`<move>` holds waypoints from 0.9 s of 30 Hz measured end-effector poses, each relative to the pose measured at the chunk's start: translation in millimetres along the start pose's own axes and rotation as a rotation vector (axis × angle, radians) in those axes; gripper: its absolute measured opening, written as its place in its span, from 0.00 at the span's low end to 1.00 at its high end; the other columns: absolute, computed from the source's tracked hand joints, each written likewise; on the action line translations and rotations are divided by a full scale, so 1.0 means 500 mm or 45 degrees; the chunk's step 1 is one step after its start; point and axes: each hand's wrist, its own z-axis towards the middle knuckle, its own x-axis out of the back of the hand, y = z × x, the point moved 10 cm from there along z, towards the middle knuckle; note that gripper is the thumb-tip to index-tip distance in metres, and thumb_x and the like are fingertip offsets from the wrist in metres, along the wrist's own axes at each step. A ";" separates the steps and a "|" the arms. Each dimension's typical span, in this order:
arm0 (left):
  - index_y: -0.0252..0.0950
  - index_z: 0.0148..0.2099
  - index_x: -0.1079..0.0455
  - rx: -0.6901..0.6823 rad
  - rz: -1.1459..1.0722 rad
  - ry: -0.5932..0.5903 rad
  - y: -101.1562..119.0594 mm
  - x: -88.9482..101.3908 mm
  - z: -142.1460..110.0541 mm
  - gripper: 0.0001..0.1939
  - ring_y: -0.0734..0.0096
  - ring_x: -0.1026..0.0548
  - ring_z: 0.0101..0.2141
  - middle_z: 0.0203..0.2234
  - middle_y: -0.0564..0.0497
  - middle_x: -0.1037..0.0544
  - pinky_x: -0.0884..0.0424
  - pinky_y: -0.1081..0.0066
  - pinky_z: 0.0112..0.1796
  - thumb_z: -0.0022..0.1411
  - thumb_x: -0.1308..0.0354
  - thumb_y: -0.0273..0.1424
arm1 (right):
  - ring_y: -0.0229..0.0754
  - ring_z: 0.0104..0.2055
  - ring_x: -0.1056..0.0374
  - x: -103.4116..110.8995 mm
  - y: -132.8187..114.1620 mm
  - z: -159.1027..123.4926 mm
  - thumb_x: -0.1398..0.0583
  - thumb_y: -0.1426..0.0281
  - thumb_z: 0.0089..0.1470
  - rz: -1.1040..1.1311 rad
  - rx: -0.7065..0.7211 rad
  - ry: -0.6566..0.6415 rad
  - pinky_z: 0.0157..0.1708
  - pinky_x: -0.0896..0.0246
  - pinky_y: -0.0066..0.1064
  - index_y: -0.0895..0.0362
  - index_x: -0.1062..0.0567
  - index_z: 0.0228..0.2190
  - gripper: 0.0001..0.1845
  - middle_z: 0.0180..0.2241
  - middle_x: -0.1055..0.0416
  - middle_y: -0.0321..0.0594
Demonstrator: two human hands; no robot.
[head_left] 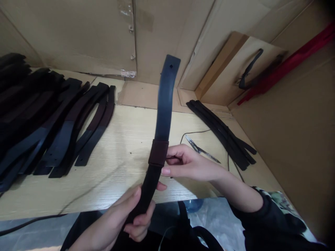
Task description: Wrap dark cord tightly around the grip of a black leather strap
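Observation:
I hold a long dark belt strap (pixel 164 104) upright over the front edge of a light wooden table (pixel 123 164); its upper part is blue-black with a small hole near the tip. A dark brown loop (pixel 158 152) wraps the strap at mid-height. My left hand (pixel 128 216) is closed around the strap's lower part. My right hand (pixel 187 162) pinches the strap at the brown loop, thumb just under it.
A large pile of similar dark straps (pixel 52 118) covers the table's left side. A smaller bundle of dark strips (pixel 222 134) lies at the right, with small metal snips (pixel 200 150) and a thin cord beside it. Cardboard walls surround the table; a red strip (pixel 288 62) leans at right.

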 end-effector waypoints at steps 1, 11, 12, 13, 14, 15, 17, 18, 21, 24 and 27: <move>0.39 0.53 0.34 -0.006 -0.035 -0.020 0.001 -0.003 0.000 0.20 0.84 0.53 0.17 0.20 0.60 0.46 0.53 0.77 0.21 0.69 0.55 0.45 | 0.28 0.23 0.46 0.008 0.002 -0.002 0.37 0.66 0.51 -0.032 0.007 0.068 0.23 0.48 0.22 0.58 0.22 0.35 0.10 0.26 0.34 0.32; 0.38 0.53 0.35 -0.047 0.041 0.017 0.005 0.010 0.008 0.21 0.84 0.51 0.17 0.20 0.59 0.42 0.52 0.78 0.20 0.68 0.54 0.46 | 0.29 0.23 0.38 0.039 0.029 -0.025 0.33 0.67 0.47 0.136 0.073 0.469 0.24 0.40 0.22 0.57 0.20 0.28 0.06 0.24 0.28 0.33; 0.38 0.53 0.35 -0.050 0.099 0.018 0.007 0.015 0.009 0.21 0.83 0.48 0.17 0.20 0.58 0.39 0.50 0.77 0.21 0.68 0.54 0.46 | 0.30 0.25 0.36 0.036 0.029 -0.027 0.34 0.68 0.47 0.162 0.097 0.479 0.26 0.39 0.22 0.56 0.20 0.29 0.05 0.25 0.27 0.34; 0.37 0.54 0.35 -0.053 0.161 0.008 0.010 0.017 0.011 0.21 0.83 0.44 0.17 0.21 0.57 0.36 0.47 0.77 0.22 0.68 0.55 0.46 | 0.30 0.26 0.34 0.031 0.029 -0.029 0.34 0.69 0.47 0.188 0.119 0.482 0.27 0.37 0.23 0.55 0.20 0.30 0.05 0.26 0.26 0.34; 0.36 0.54 0.36 -0.055 0.213 -0.021 0.013 0.015 0.012 0.21 0.81 0.40 0.18 0.23 0.54 0.32 0.44 0.76 0.23 0.69 0.55 0.45 | 0.31 0.26 0.33 0.026 0.030 -0.030 0.34 0.70 0.48 0.222 0.137 0.479 0.27 0.37 0.23 0.55 0.19 0.31 0.05 0.27 0.26 0.35; 0.36 0.55 0.36 -0.060 0.230 -0.062 0.016 0.010 0.014 0.22 0.79 0.35 0.19 0.26 0.52 0.29 0.41 0.74 0.25 0.68 0.55 0.45 | 0.31 0.26 0.33 0.020 0.032 -0.031 0.35 0.70 0.49 0.262 0.145 0.471 0.27 0.37 0.24 0.55 0.20 0.32 0.05 0.26 0.26 0.35; 0.35 0.54 0.37 -0.093 0.163 -0.147 0.022 -0.004 0.021 0.21 0.74 0.29 0.20 0.29 0.48 0.26 0.38 0.72 0.25 0.67 0.53 0.44 | 0.31 0.24 0.35 0.008 0.037 -0.031 0.35 0.70 0.49 0.343 0.145 0.447 0.24 0.38 0.24 0.56 0.20 0.31 0.05 0.24 0.28 0.34; 0.35 0.52 0.35 -0.122 0.109 -0.170 0.027 -0.010 0.027 0.20 0.74 0.29 0.20 0.29 0.49 0.26 0.38 0.72 0.24 0.66 0.51 0.44 | 0.31 0.22 0.36 0.004 0.040 -0.031 0.35 0.70 0.49 0.362 0.139 0.448 0.23 0.39 0.24 0.57 0.21 0.30 0.04 0.23 0.29 0.34; 0.34 0.38 0.32 -0.194 0.003 -0.174 0.033 -0.018 0.051 0.23 0.79 0.38 0.16 0.22 0.53 0.30 0.43 0.74 0.21 0.65 0.54 0.50 | 0.28 0.19 0.41 0.007 0.046 -0.033 0.34 0.70 0.47 0.338 0.131 0.500 0.20 0.45 0.22 0.57 0.21 0.28 0.04 0.20 0.32 0.32; 0.32 0.31 0.33 -0.178 -0.029 -0.188 0.025 -0.027 0.072 0.31 0.82 0.47 0.14 0.14 0.57 0.39 0.47 0.75 0.21 0.65 0.59 0.55 | 0.28 0.18 0.41 0.009 0.046 -0.032 0.35 0.68 0.50 0.325 0.164 0.510 0.19 0.45 0.21 0.55 0.21 0.30 0.04 0.19 0.32 0.31; 0.33 0.30 0.35 -0.110 -0.076 -0.230 0.016 -0.040 0.077 0.29 0.84 0.55 0.13 0.13 0.62 0.48 0.53 0.76 0.19 0.64 0.57 0.55 | 0.29 0.21 0.41 0.021 0.048 -0.037 0.34 0.67 0.48 0.271 0.169 0.588 0.22 0.43 0.22 0.56 0.22 0.28 0.05 0.22 0.32 0.32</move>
